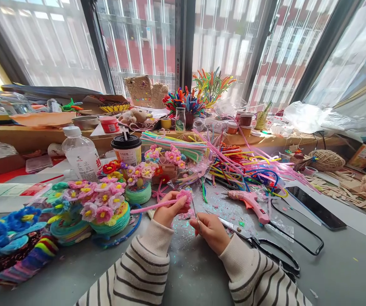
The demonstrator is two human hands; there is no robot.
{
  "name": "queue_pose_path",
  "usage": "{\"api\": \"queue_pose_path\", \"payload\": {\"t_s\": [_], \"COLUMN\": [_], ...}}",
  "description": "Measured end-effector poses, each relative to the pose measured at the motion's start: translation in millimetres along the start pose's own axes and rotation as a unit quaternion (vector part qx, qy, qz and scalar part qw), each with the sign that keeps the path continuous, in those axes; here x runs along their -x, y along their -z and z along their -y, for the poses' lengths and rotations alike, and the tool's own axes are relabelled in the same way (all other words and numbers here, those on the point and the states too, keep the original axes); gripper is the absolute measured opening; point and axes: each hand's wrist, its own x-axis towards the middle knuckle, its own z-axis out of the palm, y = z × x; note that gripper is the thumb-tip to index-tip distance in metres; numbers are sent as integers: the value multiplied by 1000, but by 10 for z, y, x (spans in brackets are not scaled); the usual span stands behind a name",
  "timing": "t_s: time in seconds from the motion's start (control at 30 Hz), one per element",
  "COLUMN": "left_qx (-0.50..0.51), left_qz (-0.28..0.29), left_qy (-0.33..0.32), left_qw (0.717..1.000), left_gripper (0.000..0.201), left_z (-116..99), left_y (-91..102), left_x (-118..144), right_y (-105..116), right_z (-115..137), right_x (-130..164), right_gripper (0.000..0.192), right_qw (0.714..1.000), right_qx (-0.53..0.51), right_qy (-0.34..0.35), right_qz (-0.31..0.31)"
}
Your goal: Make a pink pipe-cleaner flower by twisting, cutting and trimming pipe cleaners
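- Pink, fuzzy, looped pipe-cleaner piece [185,196] clamped in left grip [169,210].
- Probably light, soft, bendable, easily crushed; best pinched at one edge.
- Just beside, slim silvery metal tool [194,208] clamped in right grip [214,230].
- Below, flat grey table [342,267], glitter-strewn.

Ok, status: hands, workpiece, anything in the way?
Left fingers pinch pink fuzzy piece. Right fingers hold slim metal tool, tip contact unclear. Scissors lie close on the right; glue gun beyond.
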Motion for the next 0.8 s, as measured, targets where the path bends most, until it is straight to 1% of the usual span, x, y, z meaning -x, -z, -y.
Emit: {"api": "queue_pose_path", "payload": {"t_s": [0.23, 0.4, 0.6, 0.8], "left_qx": [-5, -3, -2, 5], "left_qz": [26, 54, 60, 42], "left_qy": [4, 16, 20, 15], "left_qw": [1000, 998, 998, 999], "left_gripper": [24, 23, 23, 23], "left_z": [6, 24, 35, 26], "left_y": [-8, -8, 8, 5], "left_x": [-4, -4, -7, -14], "right_y": [-10, -17, 11, 16], "right_z": [-20, -32, 6, 28], "right_x": [17, 20, 11, 4], "right_gripper": [52, 53, 52, 44], "right_qw": [999, 999, 1000, 1000], "right_qx": [-27, -28, -2, -5], "right_qy": [3, 4, 5, 11], "right_qz": [18, 29, 12, -23]}}
